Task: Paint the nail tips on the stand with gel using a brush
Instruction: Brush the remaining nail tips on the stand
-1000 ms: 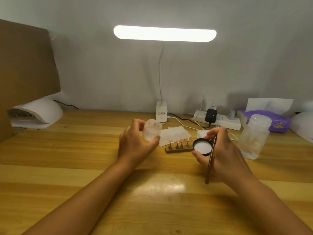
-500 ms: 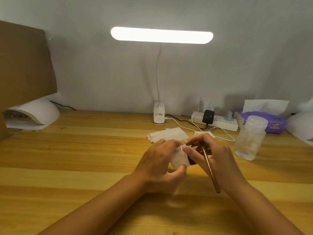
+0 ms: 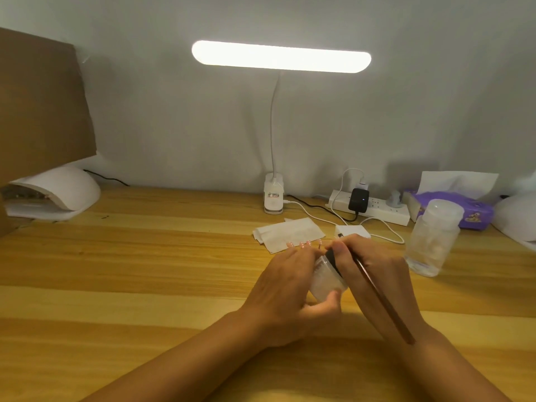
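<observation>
Gel jar (image 3: 329, 281): frosted, tilted, held above the table (image 3: 145, 271) between both hands. Left hand (image 3: 287, 285) curled round its body. Right hand (image 3: 377, 274) pinching the black lid (image 3: 331, 258) at the jar's mouth, with the brush (image 3: 380, 297) tucked along its fingers. Nail tips (image 3: 301, 244): pink, just beyond the left hand's fingers; stand hidden. Tissue (image 3: 290, 233) behind them. Clear bottle (image 3: 435, 236) to the right.
</observation>
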### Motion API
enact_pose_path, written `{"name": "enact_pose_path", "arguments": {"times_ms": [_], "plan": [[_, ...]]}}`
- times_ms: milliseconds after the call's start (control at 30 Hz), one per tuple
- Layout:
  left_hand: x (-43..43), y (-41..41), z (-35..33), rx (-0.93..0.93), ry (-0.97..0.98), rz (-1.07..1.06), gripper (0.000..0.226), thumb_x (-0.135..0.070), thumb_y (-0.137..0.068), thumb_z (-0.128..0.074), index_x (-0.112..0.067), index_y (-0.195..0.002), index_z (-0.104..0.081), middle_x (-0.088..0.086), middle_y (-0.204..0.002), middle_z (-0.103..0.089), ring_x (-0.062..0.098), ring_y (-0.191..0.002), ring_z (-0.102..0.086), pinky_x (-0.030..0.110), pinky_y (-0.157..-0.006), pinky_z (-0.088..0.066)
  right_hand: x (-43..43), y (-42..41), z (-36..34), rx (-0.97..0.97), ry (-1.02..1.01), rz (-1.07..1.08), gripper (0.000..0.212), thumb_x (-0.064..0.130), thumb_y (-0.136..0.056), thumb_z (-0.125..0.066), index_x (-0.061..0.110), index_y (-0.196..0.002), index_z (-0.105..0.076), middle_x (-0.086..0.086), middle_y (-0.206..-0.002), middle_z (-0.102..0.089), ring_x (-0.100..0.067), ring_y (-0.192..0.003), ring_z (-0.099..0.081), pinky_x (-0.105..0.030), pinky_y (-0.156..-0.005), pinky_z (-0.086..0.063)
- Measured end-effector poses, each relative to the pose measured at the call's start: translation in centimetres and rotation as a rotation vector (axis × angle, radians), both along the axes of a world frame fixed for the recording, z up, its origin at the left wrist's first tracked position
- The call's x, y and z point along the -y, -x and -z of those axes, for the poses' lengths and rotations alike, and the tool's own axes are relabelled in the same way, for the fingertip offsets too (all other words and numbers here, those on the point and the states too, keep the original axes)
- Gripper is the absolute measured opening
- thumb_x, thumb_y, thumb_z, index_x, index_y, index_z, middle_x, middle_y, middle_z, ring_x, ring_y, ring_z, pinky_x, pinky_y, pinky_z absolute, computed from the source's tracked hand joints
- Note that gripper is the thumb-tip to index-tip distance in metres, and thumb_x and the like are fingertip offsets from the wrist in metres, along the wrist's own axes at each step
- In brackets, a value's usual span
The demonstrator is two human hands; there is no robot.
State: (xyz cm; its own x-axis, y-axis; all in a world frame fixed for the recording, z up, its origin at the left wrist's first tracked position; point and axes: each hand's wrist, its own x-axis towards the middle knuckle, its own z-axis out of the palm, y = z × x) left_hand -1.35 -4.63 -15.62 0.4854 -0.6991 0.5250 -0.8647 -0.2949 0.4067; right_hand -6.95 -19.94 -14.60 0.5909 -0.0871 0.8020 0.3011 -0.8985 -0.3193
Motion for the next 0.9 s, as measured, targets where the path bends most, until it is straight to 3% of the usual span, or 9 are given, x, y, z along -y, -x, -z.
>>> {"name": "enact_pose_path", "arguments": {"times_ms": [100,200,267,333,433,533,700,900], "plan": [[0.1,0.2,0.3,0.252,-0.008,-0.042,0.051,-0.051,-0.085,-0.052,-0.011,-0.117,-0.054,0.003,-0.104,-0.059,0.016,-0.093,-0.048,0.032,-0.083,-0.044,-0.2,0.5,0.0,-0.061,0.031,0.133,0.043,0.054,-0.097,-0.028,0.029,-0.072,-0.053,0.015,-0.058,-0.051,-0.005,-0.052,-0.052,-0.021,-0.047,-0.039],[0.3,0.3,0.5,0.342,-0.010,-0.057,0.052,-0.052,-0.086,-0.054,-0.012,-0.118,-0.056,0.004,-0.105,-0.061,0.018,-0.092,-0.051,0.033,-0.083,-0.045,-0.2,0.8,0.0,-0.170,-0.001,0.228,0.056,0.064,-0.094,-0.016,0.031,-0.062,-0.047,0.013,-0.053,-0.050,-0.005,-0.051,-0.052,-0.028,-0.048,-0.044],[0.3,0.1,0.6,0.309,-0.026,-0.060,0.054,-0.054,-0.087,-0.052,-0.013,-0.121,-0.055,0.003,-0.109,-0.062,0.018,-0.096,-0.051,0.031,-0.084,-0.042,0.5,0.8,-0.3,-0.239,-0.068,0.206,0.064,0.076,-0.088,-0.015,0.033,-0.060,-0.053,0.012,-0.054,-0.057,-0.005,-0.055,-0.058,-0.028,-0.052,-0.048],[0.2,-0.3,0.4,0.201,-0.026,-0.074,0.055,-0.057,-0.088,-0.050,-0.016,-0.126,-0.052,0.000,-0.113,-0.060,0.013,-0.099,-0.046,0.028,-0.084,-0.036,1.5,0.7,-0.9,-0.356,-0.220,0.064,0.065,0.087,-0.078,-0.023,0.038,-0.074,-0.064,0.020,-0.070,-0.066,0.000,-0.071,-0.063,-0.025,-0.058,-0.051],[0.0,-1.0,0.5,0.041,-0.008,-0.117,0.063,-0.067,-0.085,-0.038,-0.025,-0.130,-0.047,-0.008,-0.117,-0.055,0.004,-0.100,-0.039,0.023,-0.084,-0.029,2.8,0.8,-1.7,-0.508,-0.413,-0.241,0.044,0.092,-0.061,-0.047,0.067,-0.095,-0.059,0.032,-0.096,-0.066,0.005,-0.094,-0.064,-0.021,-0.064,-0.056],[0.0,-1.3,0.5,0.039,-0.021,-0.115,0.067,-0.068,-0.082,-0.032,-0.026,-0.132,-0.047,-0.010,-0.119,-0.055,0.006,-0.105,-0.040,0.024,-0.086,-0.029,3.5,0.6,-1.8,-0.543,-0.403,-0.287,0.048,0.089,-0.057,-0.057,0.064,-0.098,-0.063,0.028,-0.098,-0.069,0.000,-0.097,-0.066,-0.019,-0.063,-0.056],[-0.3,-1.5,0.6,0.172,-0.014,-0.093,0.063,-0.057,-0.089,-0.048,-0.017,-0.138,-0.048,-0.002,-0.124,-0.060,0.014,-0.110,-0.047,0.030,-0.093,-0.040,3.8,0.8,-1.7,-0.551,-0.327,-0.228,0.050,0.094,-0.057,-0.051,0.063,-0.096,-0.061,0.022,-0.089,-0.069,-0.002,-0.088,-0.065,-0.025,-0.070,-0.055],[-0.4,-1.1,0.3,0.252,-0.022,-0.065,0.061,-0.046,-0.084,-0.070,-0.011,-0.132,-0.054,0.004,-0.123,-0.062,0.024,-0.112,-0.054,0.041,-0.092,-0.049,3.0,1.6,-2.0,-0.624,-0.196,-0.062,0.064,0.089,-0.059,-0.042,0.036,-0.090,-0.060,0.011,-0.078,-0.065,-0.008,-0.075,-0.061,-0.030,-0.066,-0.053]]}}
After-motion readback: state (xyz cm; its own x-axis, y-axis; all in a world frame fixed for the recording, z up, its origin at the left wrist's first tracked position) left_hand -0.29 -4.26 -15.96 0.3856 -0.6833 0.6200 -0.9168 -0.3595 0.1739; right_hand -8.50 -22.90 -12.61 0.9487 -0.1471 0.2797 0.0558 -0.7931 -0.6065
